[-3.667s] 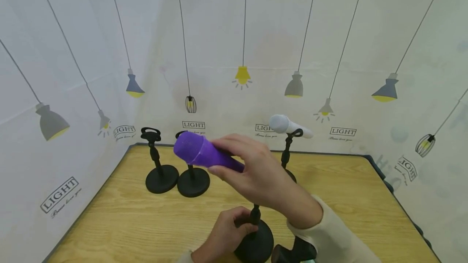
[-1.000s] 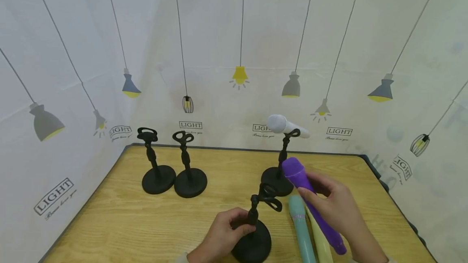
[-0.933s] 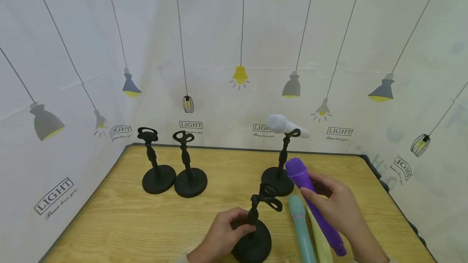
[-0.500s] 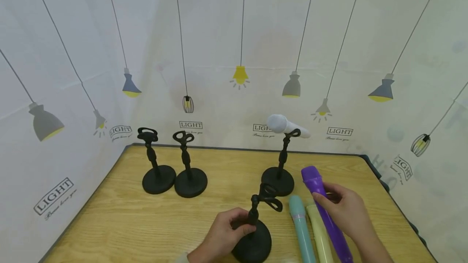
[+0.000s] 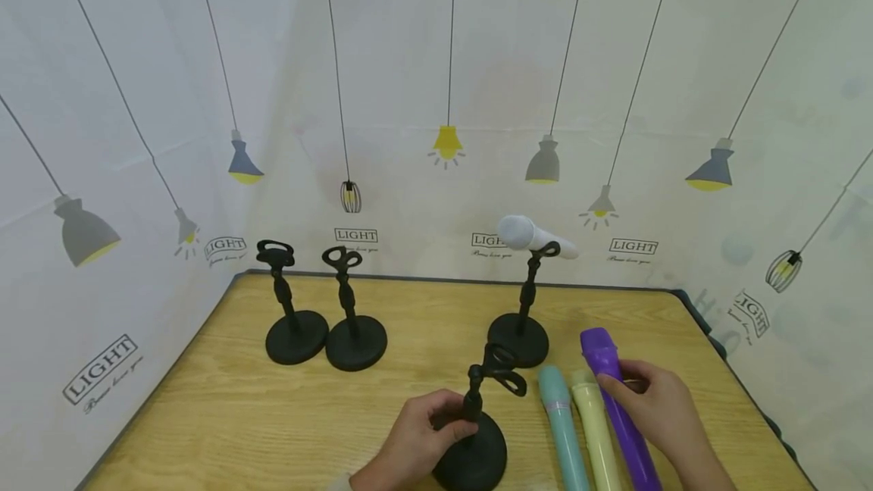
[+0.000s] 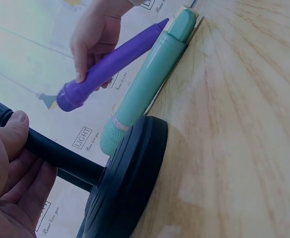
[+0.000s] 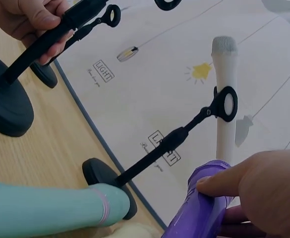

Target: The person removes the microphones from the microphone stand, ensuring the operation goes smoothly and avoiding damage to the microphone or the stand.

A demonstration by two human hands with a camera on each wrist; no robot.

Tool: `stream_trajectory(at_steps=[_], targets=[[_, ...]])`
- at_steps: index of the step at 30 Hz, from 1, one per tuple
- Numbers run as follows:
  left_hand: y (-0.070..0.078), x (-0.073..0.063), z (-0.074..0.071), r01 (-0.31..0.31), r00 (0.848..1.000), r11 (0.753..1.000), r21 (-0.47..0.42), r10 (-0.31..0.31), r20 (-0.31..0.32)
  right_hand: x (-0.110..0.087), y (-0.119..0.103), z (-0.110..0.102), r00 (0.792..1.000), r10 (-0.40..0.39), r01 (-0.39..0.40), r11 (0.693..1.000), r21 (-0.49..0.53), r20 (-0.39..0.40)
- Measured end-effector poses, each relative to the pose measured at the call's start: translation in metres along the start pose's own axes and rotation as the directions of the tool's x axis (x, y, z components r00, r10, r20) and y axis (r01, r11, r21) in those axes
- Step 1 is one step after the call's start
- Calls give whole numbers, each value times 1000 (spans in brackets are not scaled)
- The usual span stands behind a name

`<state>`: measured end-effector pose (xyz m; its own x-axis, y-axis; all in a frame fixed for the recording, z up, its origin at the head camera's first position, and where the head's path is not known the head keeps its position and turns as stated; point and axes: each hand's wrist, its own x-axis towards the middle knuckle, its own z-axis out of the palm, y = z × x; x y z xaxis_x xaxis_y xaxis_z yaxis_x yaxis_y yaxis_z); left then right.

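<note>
My left hand (image 5: 426, 434) grips the post of a black microphone stand (image 5: 470, 455), whose clip at the top holds nothing. With thumb and fingers, my right hand (image 5: 658, 408) holds a purple microphone (image 5: 624, 419), its head pointing away from me. Left of it a yellow microphone (image 5: 597, 430) and a mint-green microphone (image 5: 564, 430) lie side by side on the table. In the left wrist view the purple microphone (image 6: 110, 67) appears raised off the tabletop, tilted. The lower palm side of the right hand is hidden.
At the back right a white microphone (image 5: 535, 236) sits in the clip of a black stand (image 5: 520, 336). Two more black stands, the outer one (image 5: 295, 336) and the inner one (image 5: 356, 341), stand back left with bare clips. A printed curtain surrounds the wooden table (image 5: 273, 423).
The purple microphone in my right hand has moved from above the near stand to the right, then lower and beside the yellow one. My left hand stays on the stand's post.
</note>
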<state>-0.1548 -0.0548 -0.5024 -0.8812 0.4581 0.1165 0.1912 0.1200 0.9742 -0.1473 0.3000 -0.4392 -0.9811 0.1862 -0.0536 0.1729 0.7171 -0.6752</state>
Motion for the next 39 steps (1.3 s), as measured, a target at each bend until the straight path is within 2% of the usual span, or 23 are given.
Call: stream_trajectory(at_steps=[11,19,28,39], targets=[[-1,0,0,3,1000,1000,1,-3,-1,-5,31,7,996,88,-87,996,-18,33],[-1,0,0,9,1000,1000,-1,-9,-1,-11,45,8,993,115,-115,993,-7,32],[0,0,0,5,1000,1000,-5,-5,1,-12,61,13,973,216,-216,976,-15,86],[-2,0,-1,-5,1000,1000,-6,5,3,-11,73,22,976,201,-199,979,-39,78]])
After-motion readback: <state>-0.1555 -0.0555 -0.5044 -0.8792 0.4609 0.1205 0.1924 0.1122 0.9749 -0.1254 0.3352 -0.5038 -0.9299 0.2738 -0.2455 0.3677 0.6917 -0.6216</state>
